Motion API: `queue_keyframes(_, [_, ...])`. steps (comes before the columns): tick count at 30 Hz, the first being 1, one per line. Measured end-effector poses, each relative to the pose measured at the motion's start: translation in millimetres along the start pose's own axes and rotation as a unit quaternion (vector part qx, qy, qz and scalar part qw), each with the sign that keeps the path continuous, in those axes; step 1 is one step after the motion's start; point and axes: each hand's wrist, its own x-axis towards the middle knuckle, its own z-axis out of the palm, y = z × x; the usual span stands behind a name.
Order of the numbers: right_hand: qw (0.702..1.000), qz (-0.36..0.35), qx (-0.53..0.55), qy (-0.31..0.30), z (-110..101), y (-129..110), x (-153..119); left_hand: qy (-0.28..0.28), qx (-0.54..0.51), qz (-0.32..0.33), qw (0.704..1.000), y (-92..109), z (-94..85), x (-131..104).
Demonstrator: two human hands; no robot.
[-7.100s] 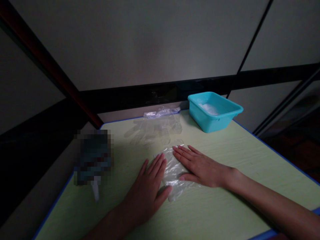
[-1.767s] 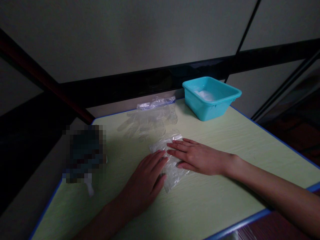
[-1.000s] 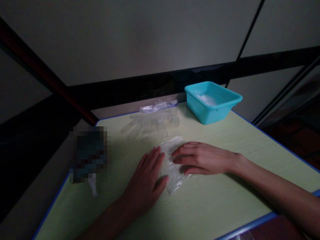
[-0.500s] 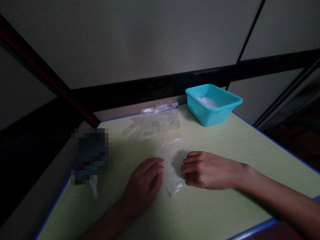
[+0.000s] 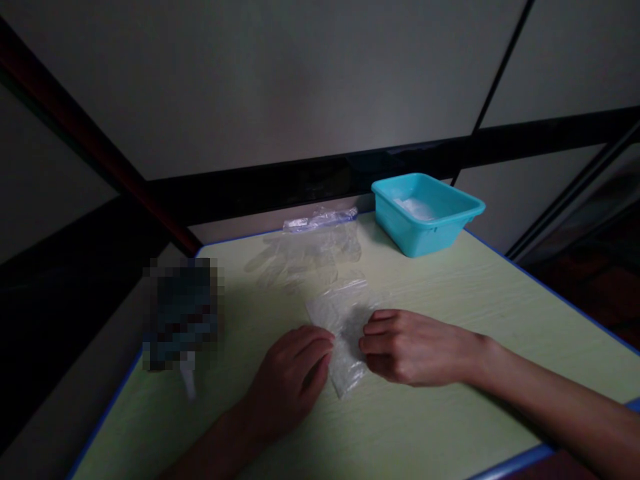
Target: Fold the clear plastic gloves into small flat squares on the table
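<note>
A small clear plastic bag point(image 5: 345, 337) lies tilted on the table between my two hands. My left hand point(image 5: 295, 373) reaches in from the lower left, its thumb and fingertips pinched together at the bag's left edge. On the opposite side my right hand point(image 5: 400, 347) is closed, fingers curled over the bag's right edge; their tips are hidden from me. Just beyond the bag lies a thin transparent plastic glove point(image 5: 295, 257), spread flat with its fingers toward the left.
A turquoise basin point(image 5: 425, 237) with something whitish inside stands at the table's back right. Crumpled clear plastic with a blue strip point(image 5: 320, 219) lies at the back edge. A blurred-out dark object point(image 5: 185, 310) is on the left. Behind the pale, blue-edged table point(image 5: 450, 433) rise wall panels.
My left fingertips have come together and moved slightly right, onto the bag's edge. My right hand stays curled at the other side, shifted only a little. The view has tipped slightly.
</note>
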Motion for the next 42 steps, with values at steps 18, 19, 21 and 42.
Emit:
queue_keyframes(18, [0.997,0.028,0.077,0.016,2,6,-3,-0.045,0.016,0.005,0.999,5,-1.5,-2])
queue_keyframes(19, [0.996,0.03,0.084,0.019,2,7,-4,-0.049,0.018,0.009,0.999,6,-2.5,-1])
queue_keyframes(21, [0.995,0.038,0.094,0.025,0,8,-4,-0.055,0.025,0.018,0.998,8,-4.3,0])
queue_keyframes(42, [0.958,0.215,0.163,0.095,-19,37,-31,-0.047,0.058,0.064,0.995,1,0.6,-3])
